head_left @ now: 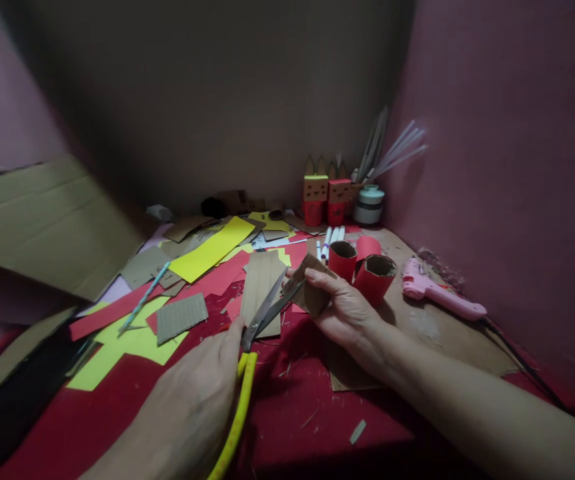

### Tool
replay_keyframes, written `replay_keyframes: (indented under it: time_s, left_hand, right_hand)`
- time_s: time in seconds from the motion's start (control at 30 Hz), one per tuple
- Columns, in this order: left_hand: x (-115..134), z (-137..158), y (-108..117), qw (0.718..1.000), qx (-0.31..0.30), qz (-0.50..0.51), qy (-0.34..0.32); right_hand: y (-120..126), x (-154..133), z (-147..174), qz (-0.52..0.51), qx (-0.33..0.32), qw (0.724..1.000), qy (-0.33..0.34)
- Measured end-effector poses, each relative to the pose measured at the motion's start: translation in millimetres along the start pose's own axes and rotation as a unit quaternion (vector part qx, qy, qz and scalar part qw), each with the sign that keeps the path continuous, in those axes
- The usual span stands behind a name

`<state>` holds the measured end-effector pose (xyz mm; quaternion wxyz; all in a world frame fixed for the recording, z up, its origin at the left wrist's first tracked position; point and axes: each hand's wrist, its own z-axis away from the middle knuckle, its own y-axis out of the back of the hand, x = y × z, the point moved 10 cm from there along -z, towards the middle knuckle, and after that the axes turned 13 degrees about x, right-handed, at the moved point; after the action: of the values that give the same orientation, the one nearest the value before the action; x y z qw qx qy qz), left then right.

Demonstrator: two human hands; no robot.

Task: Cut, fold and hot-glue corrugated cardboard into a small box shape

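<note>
My left hand [195, 383] is closed on scissors [248, 383] with yellow handles; most of its fingers are hidden behind the hand. The scissors' blades stand apart and point away from me, their tips at the edge of a small brown cardboard piece [315, 300]. That piece is pinched between the thumb and fingers of my right hand [350, 317], held above the table. Beneath the blades lies a flat wooden-looking strip [259, 283]. Just beyond my right hand stand red-wrapped cardboard tubes [373, 283].
A pink glue gun [440, 297] with a cord lies at the right. Yellow paper [215, 250], red scraps and a corrugated piece [182, 317] cover the left. Two box figures [316, 197] and a lidded jar [369, 205] stand at the back. A large cardboard sheet [50, 227] leans at far left.
</note>
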<state>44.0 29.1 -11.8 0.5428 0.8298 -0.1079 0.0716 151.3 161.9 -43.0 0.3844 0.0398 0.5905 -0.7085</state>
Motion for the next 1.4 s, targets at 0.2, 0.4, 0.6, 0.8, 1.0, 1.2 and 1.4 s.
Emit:
replay_keyframes:
  time_s: [0.2, 0.4, 0.6, 0.8, 1.0, 1.2, 1.4]
  left_hand:
    - [16, -11, -2, 1.0, -0.015, 0.0, 0.0]
    - [18, -12, -8, 0.999, -0.034, -0.008, 0.014]
    - [25, -15, -4, 0.998, -0.051, -0.029, 0.005]
    - [28, -17, 2, 0.999, -0.05, -0.017, 0.004]
    - [34, -18, 10, 0.999, -0.051, 0.001, 0.007]
    - [24, -17, -4, 0.995, -0.079, -0.041, 0.037]
    - [21, -16, -7, 0.995, -0.075, -0.052, 0.046]
  right_hand:
    - [-3, 1, 2, -0.017, -0.012, 1.0, -0.006]
    - [-1, 3, 2, -0.018, -0.011, 1.0, -0.017]
    - [1, 4, -1, -0.031, -0.006, 0.999, -0.023]
    - [3, 4, -1, -0.022, 0.002, 1.0, -0.02]
    - [5, 5, -2, -0.034, 0.012, 0.999, -0.024]
    - [4, 4, -2, -0.029, 0.014, 0.999, -0.018]
    - [4, 5, -3, -0.022, 0.013, 0.999, -0.019]
